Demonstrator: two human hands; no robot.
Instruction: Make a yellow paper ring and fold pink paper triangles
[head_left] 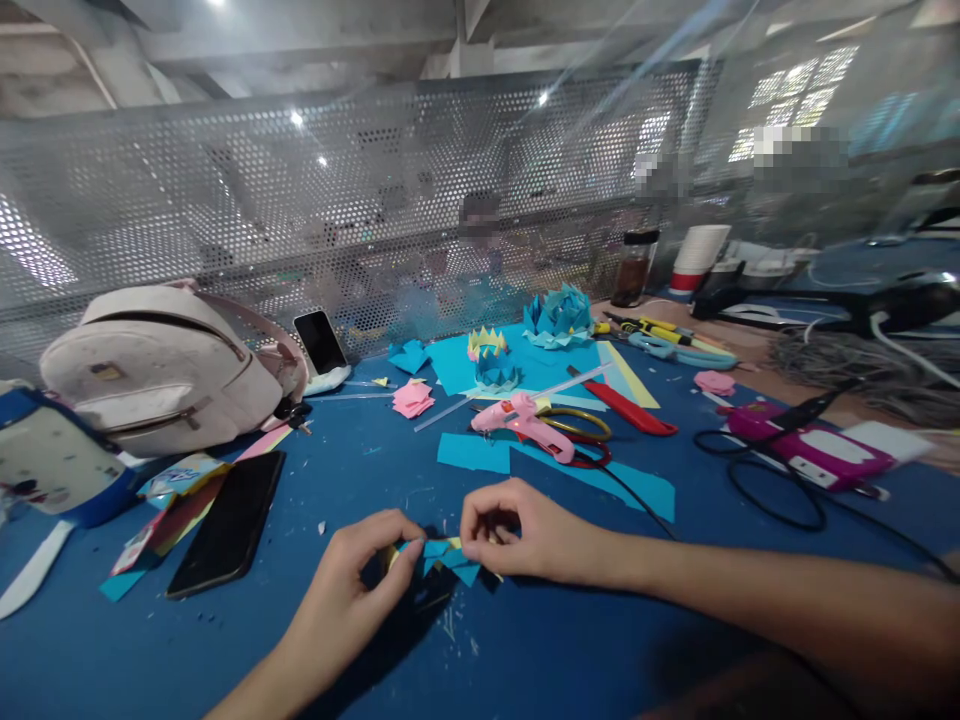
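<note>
Both hands meet over a small folded strip of blue and yellow paper (pixel 448 560) with pointed edges, held just above the blue table. My left hand (pixel 367 565) pinches its left end between thumb and index finger. At the other end, my right hand (pixel 517 530) grips the strip with thumb and forefinger, its remaining fingers curled. Beyond the hands lie a flat blue paper piece (pixel 472 453) and a pink glue gun (pixel 525 420). Farther back are a blue-and-yellow paper crown shape (pixel 491 365) and a layered blue paper flower (pixel 559 315).
At left are a pale backpack (pixel 161 360), a dark phone (pixel 229 525) and a blue-and-white container (pixel 60 460). A red-handled cutter (pixel 634 408), pliers (pixel 682 348) and a magenta box (pixel 814 445) with a black cable sit right. A perforated metal screen (pixel 375 200) stands behind.
</note>
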